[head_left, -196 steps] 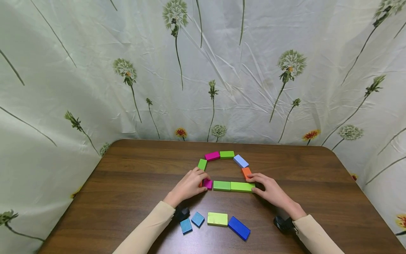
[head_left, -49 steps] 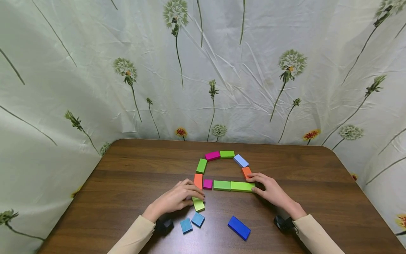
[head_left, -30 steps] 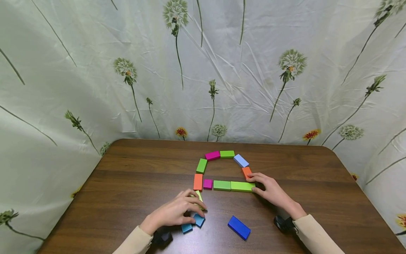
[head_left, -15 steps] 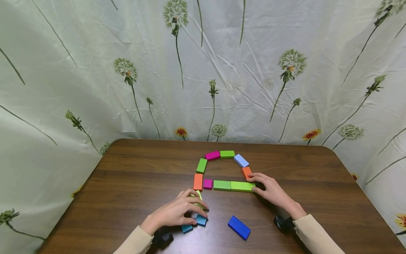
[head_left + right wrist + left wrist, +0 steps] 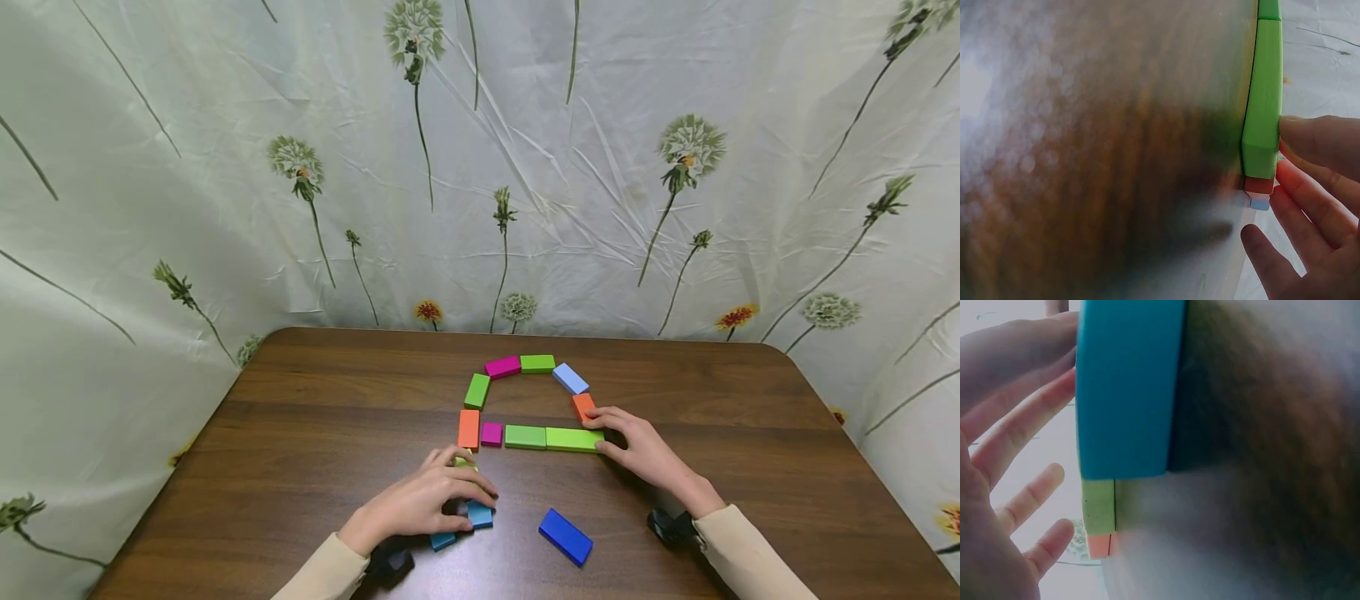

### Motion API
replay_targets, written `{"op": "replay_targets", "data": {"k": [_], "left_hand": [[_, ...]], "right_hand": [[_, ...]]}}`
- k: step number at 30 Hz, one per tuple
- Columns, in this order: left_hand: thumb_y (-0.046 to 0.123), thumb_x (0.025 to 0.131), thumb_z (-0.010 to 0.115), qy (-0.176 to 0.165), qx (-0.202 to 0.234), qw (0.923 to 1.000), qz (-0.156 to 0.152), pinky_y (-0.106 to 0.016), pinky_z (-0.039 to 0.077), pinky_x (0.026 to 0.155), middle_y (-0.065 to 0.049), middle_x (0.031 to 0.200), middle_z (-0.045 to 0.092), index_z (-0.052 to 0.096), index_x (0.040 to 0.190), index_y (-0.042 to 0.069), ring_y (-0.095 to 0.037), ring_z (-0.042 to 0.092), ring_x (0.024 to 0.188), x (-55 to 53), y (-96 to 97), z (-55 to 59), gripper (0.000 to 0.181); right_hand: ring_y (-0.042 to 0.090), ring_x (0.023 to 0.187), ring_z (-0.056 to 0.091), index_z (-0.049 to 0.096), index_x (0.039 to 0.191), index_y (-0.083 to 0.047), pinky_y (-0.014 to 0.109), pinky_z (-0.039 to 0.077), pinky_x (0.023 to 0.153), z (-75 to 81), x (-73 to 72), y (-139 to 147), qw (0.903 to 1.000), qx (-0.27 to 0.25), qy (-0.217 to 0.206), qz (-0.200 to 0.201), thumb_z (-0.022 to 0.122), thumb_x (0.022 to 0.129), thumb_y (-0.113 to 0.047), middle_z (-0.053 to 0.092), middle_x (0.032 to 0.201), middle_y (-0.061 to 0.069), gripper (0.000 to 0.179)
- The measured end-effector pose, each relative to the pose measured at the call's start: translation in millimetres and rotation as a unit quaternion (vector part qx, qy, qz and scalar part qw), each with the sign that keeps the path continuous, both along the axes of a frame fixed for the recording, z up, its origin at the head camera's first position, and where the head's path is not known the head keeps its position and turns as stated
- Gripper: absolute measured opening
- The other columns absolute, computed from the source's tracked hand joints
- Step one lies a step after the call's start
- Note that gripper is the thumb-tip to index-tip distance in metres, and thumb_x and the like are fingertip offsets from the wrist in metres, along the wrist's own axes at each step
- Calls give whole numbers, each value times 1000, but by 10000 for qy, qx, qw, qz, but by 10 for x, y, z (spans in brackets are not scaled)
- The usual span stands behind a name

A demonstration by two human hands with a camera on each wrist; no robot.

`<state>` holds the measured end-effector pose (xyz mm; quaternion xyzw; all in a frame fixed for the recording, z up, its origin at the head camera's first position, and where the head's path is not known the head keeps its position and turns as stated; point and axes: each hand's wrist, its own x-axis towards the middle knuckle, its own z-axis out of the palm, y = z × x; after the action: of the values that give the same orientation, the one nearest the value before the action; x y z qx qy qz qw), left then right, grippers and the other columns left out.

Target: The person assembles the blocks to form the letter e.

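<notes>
My left hand pinches a small light-blue square block between thumb and a finger. Under the thumb side shows part of a second light-blue block; a big blue block face fills the left wrist view. The yellow-green block is mostly hidden by the hand and lies just below an orange block. With loosely extended fingers, my right hand rests at the right end of the bright green block, thumb touching it and fingertips by an orange block.
A magenta block and a green block continue the row leftward. Behind it curve a green block, magenta block, green block and light-blue block. A dark blue block lies in front on the table.
The yellow-green block has gone from the front to below the left orange block. My left hand has since taken the light-blue block, shifted it right and turned it. The right hand stays put.
</notes>
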<state>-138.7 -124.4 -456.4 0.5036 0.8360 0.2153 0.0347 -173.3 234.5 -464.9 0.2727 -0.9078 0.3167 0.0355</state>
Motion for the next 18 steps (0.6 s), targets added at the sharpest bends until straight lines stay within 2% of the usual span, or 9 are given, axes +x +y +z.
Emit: {"op": "replay_targets", "data": {"k": [9,18], "left_hand": [[32,85,73,228,51,9996,163,-47,34,96,15,120,60,68,110,19,-19,42,119,-10,0,-23,29],[33,85,73,136,-7,9997,182,-47,35,95,15,120,60,68,114,22,-16,41,119,-3,-19,1,31]], "right_hand": [[36,117,53,67,116,-4,53,43,92,-1,4,4,10000,-5,14,-2,68,87,-3,58,127,13,29],[35,116,54,67,116,-4,53,44,91,-26,3,6,9999,-80,63,21,68,86,-3,58,126,13,30]]}}
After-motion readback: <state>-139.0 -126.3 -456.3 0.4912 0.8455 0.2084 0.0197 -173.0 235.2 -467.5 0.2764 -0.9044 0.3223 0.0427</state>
